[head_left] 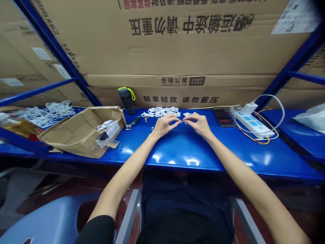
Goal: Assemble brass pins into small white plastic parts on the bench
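Over the blue table (188,145), my left hand (164,125) and my right hand (199,124) meet fingertip to fingertip. Both pinch a tiny light-coloured piece (181,121) between them, too small to make out. Just behind the hands lies a group of white plastic parts (162,112). A few small brass-coloured pieces (128,127) rest to the left, beside a green-handled screwdriver (136,120).
An open cardboard box (76,135) with packets inside stands at the left, near white cables (50,113). A dark bottle (127,101) is at the back. On the right are a power strip (254,125) and a blurred dark object (224,117).
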{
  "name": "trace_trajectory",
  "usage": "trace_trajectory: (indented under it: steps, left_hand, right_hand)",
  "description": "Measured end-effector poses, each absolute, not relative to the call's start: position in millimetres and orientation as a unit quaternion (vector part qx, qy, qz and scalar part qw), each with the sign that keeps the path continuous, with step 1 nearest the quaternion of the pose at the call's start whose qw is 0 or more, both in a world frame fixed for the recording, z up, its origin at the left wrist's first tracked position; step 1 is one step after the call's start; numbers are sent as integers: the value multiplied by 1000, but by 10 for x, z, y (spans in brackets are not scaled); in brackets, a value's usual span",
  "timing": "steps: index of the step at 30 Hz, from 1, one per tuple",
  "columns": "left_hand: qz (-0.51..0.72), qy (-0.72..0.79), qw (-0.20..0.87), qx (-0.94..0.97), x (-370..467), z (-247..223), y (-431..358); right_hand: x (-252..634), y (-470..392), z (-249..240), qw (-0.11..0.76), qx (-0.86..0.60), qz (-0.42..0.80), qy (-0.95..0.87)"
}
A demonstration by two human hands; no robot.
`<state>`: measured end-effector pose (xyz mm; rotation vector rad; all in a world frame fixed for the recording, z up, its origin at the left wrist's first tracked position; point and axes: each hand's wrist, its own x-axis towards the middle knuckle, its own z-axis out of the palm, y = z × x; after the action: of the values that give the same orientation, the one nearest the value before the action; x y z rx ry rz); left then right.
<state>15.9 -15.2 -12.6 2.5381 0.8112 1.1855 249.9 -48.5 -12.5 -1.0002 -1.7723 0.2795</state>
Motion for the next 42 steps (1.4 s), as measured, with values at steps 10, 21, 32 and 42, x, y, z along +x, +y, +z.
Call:
trace_trajectory:
  steps: [10,21,32,42]
  left_hand:
    - [433,288,144,842,205,-139,-156]
    - [425,295,193,834,218,-131,-112]
    - [384,339,161,844,183,-190,-46]
    - [365,310,152,865,202,-215,-17]
  right_hand:
    - [2466,-437,-149,543,-442,263,-664]
    - [2551,-374,-153,514,-450,261,-682]
    - [2838,-307,-211,282,-576,31,-767]
    - [2832,-265,-292,255,-591,33,-764]
